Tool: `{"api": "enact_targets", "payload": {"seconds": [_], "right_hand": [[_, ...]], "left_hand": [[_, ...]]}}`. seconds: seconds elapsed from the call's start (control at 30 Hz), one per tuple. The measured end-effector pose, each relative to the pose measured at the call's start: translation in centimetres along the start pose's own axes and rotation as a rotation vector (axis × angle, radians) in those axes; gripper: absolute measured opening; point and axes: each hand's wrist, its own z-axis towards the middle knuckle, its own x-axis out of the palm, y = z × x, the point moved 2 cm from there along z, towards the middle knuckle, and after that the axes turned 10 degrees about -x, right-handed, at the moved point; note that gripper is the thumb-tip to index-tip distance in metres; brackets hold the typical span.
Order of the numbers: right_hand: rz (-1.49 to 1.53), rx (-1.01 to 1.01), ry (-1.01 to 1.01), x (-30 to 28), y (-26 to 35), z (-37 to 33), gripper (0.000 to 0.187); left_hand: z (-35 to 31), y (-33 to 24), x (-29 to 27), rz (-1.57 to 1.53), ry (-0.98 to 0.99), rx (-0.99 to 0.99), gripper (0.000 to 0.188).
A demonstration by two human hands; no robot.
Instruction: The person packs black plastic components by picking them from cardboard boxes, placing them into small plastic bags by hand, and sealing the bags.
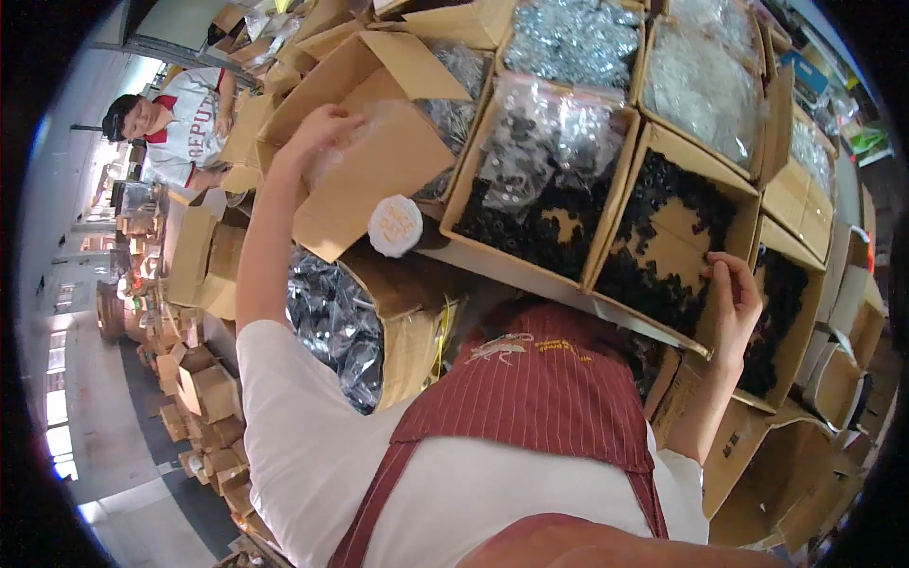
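My left hand (327,130) reaches over an open cardboard box (374,199) on the left. Its fingers are bent onto a clear plastic bag (352,142), which looks thin and nearly see-through. On the right, my right hand (737,289) is at the edge of a carton of loose small black parts (653,284). Thumb and fingertips are pinched together there; whatever is between them is too small to name. A neighbouring carton (620,204) holds more black parts, with filled clear bags (540,142) lying over them.
A round white lid-like object (395,227) sits by the box's near corner. Below it, a carton holds bagged dark parts (336,327). Cartons of clear-bagged parts (573,47) stand at the back. Another person (180,123) is at the far left. An open carton (795,473) stands lower right.
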Motion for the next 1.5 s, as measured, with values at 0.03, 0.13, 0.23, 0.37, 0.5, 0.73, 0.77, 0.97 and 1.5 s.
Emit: {"api": "enact_targets", "payload": {"seconds": [0.03,0.13,0.23,0.37,0.5,0.73,0.77,0.97,1.5], "right_hand": [[0.033,0.014,0.007,0.7,0.6,0.2,0.017],[0.060,0.018,0.030,3.0,1.2,1.5,0.017],[0.055,0.009,0.079,5.9,3.0,2.8,0.016],[0.075,0.044,0.163,9.7,4.8,4.0,0.016],[0.074,-0.060,0.263,13.6,5.2,6.0,0.019],[0.199,-0.258,0.431,19.2,5.8,9.9,0.051],[0.188,-0.316,0.492,20.3,4.9,10.7,0.053],[-0.494,-0.586,0.808,28.9,3.5,11.6,0.057],[-0.520,-0.994,0.249,30.1,0.7,21.3,0.023]], "left_hand": [[0.6,-1.2,0.7,-0.018,0.001,0.006,0.060],[4.9,-1.5,1.6,0.281,0.144,-0.106,0.054],[10.2,1.7,3.3,0.349,-0.073,0.192,0.040],[11.6,2.1,1.4,0.280,0.004,0.190,0.035],[10.6,4.8,0.6,-0.163,0.044,0.068,0.036],[3.3,0.5,0.5,-0.421,-0.023,0.247,0.059],[3.5,1.1,0.7,-0.291,-0.030,0.211,0.058],[1.5,-0.4,2.3,0.248,-0.496,0.364,0.057],[-16.6,-11.4,10.1,-0.435,-0.286,0.582,0.042]]}}
